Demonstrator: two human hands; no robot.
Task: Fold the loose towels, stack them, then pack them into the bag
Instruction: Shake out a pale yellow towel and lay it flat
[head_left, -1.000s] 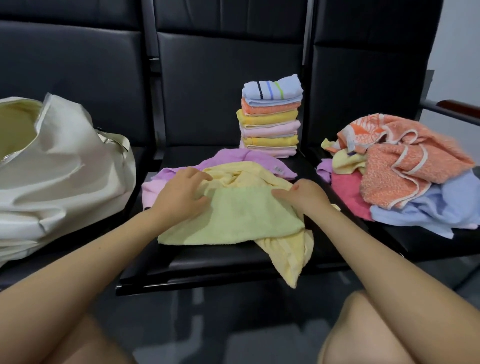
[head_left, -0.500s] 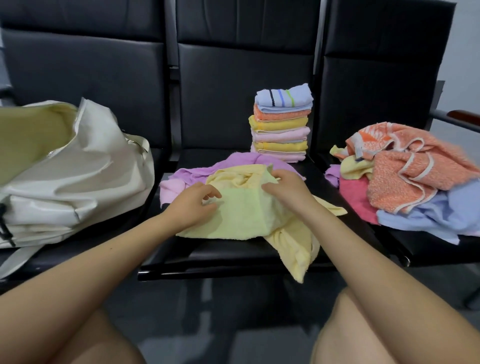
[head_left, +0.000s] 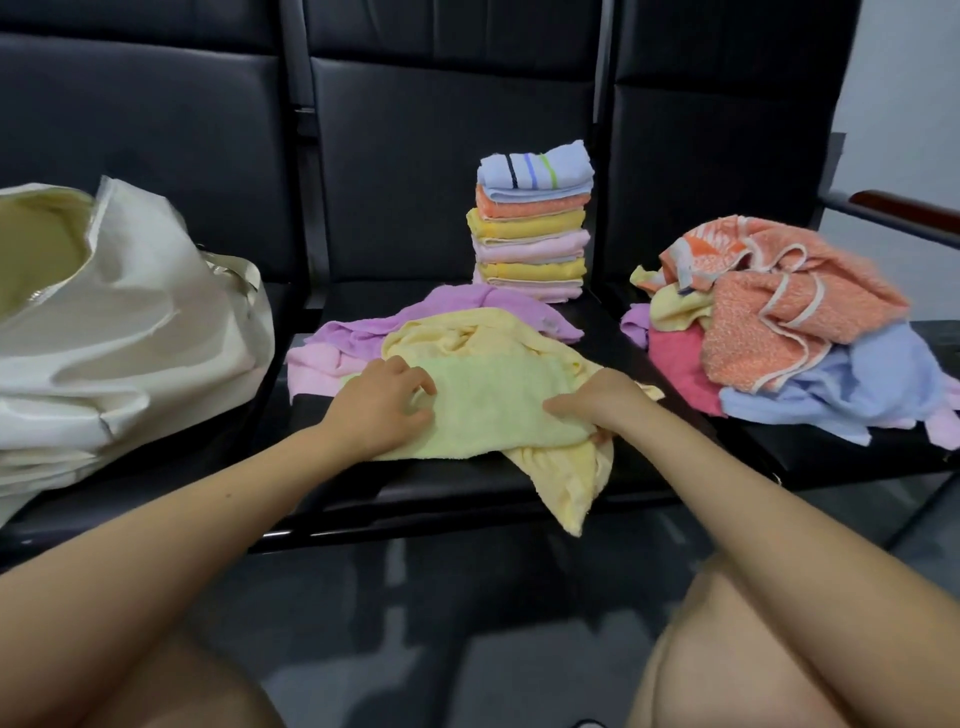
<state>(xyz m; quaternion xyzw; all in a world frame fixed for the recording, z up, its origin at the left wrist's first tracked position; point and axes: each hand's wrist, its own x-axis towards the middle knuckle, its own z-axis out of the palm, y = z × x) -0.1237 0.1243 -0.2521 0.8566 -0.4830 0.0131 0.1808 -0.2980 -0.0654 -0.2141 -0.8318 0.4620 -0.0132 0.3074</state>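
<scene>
On the middle black padded seat (head_left: 467, 483), a pale green terry towel (head_left: 498, 400) lies over a crumpled yellow towel (head_left: 566, 483) whose corner hangs past the seat's front edge. The left hand (head_left: 376, 410) grips the green towel's left edge; the right hand (head_left: 597, 402) grasps its right edge. Behind stands the folded towel stack (head_left: 532, 228). The cream canvas bag (head_left: 119, 332), left of the seat, is cut off by the frame.

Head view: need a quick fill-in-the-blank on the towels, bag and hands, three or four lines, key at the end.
1. The top towel of the folded towel stack is pale blue with ___.
2. The cream fabric bag lies on the seat to the ___ of the middle seat.
3. The left hand and right hand both rest on the ___ towel.
4. The loose towel pile's top towel is ___.

Missing: stripes; left; light green; orange
</scene>
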